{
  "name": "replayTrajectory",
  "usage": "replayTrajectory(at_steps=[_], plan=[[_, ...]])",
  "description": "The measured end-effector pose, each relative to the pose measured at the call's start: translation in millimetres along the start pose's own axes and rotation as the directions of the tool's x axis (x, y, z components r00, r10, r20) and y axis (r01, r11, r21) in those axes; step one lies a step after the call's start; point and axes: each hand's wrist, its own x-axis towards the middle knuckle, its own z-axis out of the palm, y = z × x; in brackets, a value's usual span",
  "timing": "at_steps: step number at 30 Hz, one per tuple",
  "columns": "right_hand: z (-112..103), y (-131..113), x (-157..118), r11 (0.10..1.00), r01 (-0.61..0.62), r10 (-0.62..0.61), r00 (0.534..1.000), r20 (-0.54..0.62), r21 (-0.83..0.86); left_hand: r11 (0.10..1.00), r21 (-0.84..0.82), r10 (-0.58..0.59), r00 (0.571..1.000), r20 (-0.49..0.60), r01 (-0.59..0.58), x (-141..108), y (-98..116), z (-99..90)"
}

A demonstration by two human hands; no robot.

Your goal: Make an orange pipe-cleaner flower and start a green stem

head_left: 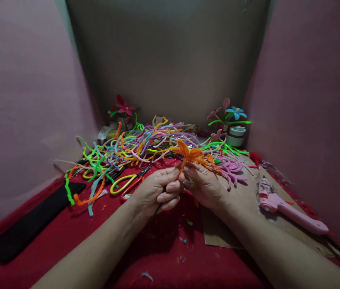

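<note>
Near the middle of the head view, an orange pipe-cleaner flower is held up with its petals spread. My left hand pinches its base between thumb and fingers, the other fingers curled. A thin dark strand shows below these fingers; I cannot tell whether it joins the flower. My right hand closes on the flower from the other side, thumb and fingertips just under the petals. Something pale and round shows by the right palm, too hidden to name. More orange pieces lie behind the right hand.
A heap of coloured pipe cleaners spreads behind the hands. Yellow-and-red-handled scissors lie left on the red cloth. A pink glue gun rests on cardboard. A black strip, finished flowers and a jar stand around.
</note>
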Motion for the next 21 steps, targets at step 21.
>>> replayTrajectory(at_steps=[21], plan=[[6,3,-4,0.999,-0.024,0.020,0.996,-0.091,-0.043,0.938,0.345,0.143,0.948,-0.286,-0.037,-3,4,18.9]])
